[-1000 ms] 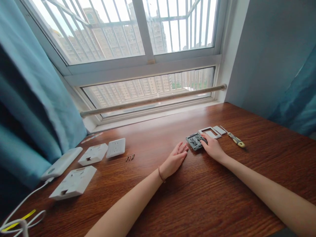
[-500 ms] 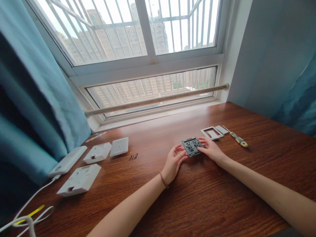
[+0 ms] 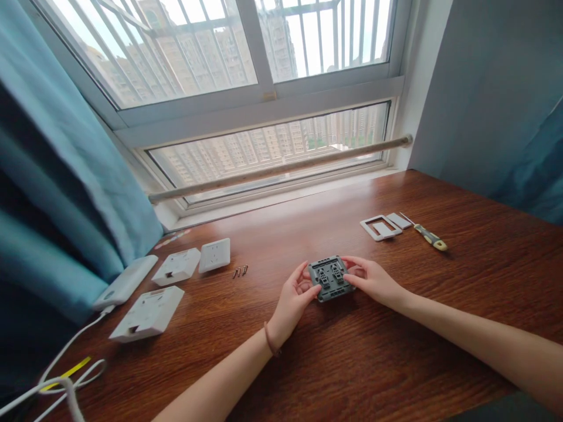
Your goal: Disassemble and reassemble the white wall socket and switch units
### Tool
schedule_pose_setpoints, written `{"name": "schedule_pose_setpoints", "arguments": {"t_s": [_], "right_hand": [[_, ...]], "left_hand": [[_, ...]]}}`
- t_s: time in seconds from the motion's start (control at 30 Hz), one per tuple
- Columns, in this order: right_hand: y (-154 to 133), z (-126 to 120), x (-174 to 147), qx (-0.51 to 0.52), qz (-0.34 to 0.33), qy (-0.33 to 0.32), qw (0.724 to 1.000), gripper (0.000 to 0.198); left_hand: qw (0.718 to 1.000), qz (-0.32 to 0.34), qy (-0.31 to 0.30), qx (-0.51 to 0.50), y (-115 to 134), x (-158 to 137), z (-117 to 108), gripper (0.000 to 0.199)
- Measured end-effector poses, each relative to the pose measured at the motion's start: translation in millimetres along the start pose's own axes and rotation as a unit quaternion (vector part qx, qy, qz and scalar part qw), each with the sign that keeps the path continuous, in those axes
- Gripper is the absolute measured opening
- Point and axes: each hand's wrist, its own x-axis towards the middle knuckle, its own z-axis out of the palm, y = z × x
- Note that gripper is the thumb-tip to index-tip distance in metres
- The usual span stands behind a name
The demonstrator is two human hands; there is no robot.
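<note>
Between my hands is a dark grey wall switch module (image 3: 331, 280), its inner face with two rocker mechanisms turned up toward me. My left hand (image 3: 298, 293) grips its left edge, thumb on the near left corner. On the opposite edge my right hand (image 3: 369, 278) holds on with thumb and fingers. Farther back to the right lie a white switch frame (image 3: 366, 228), a white rocker cover (image 3: 382, 229) inside its opening, another white cover (image 3: 399, 221) and a screwdriver (image 3: 431, 237) with a yellow and grey handle.
At left on the wooden table (image 3: 272, 369) are two white mounting boxes (image 3: 176, 266), a white socket panel (image 3: 214, 255) and several screws (image 3: 240, 271). A white power bank (image 3: 127, 281) with a white cable (image 3: 73, 346) lies by the blue curtain (image 3: 79, 146). A window stands behind.
Both hands have brought the switch module nearer to me and slightly left, turning it a little. My left thumb now rests on its near corner. The camera view has shifted slightly.
</note>
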Motion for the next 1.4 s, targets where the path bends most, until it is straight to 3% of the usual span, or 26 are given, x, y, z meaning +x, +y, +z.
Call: {"name": "schedule_pose_setpoints", "arguments": {"t_s": [0.1, 0.3, 0.63, 0.97, 1.07, 1.13, 1.23, 1.3, 1.4], "right_hand": [[-2.2, -2.3, -0.6, -0.023, 0.003, 0.010, 1.000, 0.041], [-2.9, -4.1, -0.9, -0.074, 0.013, 0.021, 0.997, 0.042], [-0.1, -3.4, 0.3, -0.083, 0.013, 0.023, 0.996, 0.041], [2.3, -2.1, 0.2, -0.063, 0.042, 0.008, 0.997, 0.042], [0.5, -7.2, 3.2, -0.122, 0.030, 0.012, 0.992, 0.037], [-1.2, -17.7, 8.6, -0.238, -0.016, 0.055, 0.970, 0.030], [-2.5, -44.5, 20.7, -0.461, -0.063, 0.165, 0.870, 0.023], [-0.8, -65.2, 28.8, -0.511, -0.042, 0.218, 0.830, 0.025], [6.1, -90.0, 37.5, -0.538, -0.008, 0.262, 0.801, 0.029]], "left_hand": [[1.000, -0.002, 0.009, 0.009, -2.7, 0.1, 1.4, 0.068], [0.997, 0.016, -0.014, 0.071, -9.0, -0.6, 0.7, 0.059], [0.985, 0.017, 0.006, 0.171, -4.0, -3.5, 4.3, 0.051], [0.982, 0.008, 0.021, 0.189, -1.3, -2.8, 5.6, 0.052], [0.982, 0.002, 0.033, 0.185, -0.4, -1.2, 5.6, 0.051], [0.984, 0.002, 0.041, 0.171, -0.7, -0.4, 4.5, 0.049], [0.986, 0.012, 0.071, 0.153, -1.9, -0.1, 1.5, 0.046], [0.984, 0.024, 0.099, 0.149, -2.6, -0.4, -0.9, 0.043], [0.978, 0.050, 0.128, 0.158, -3.6, -0.9, -4.0, 0.037]]}}
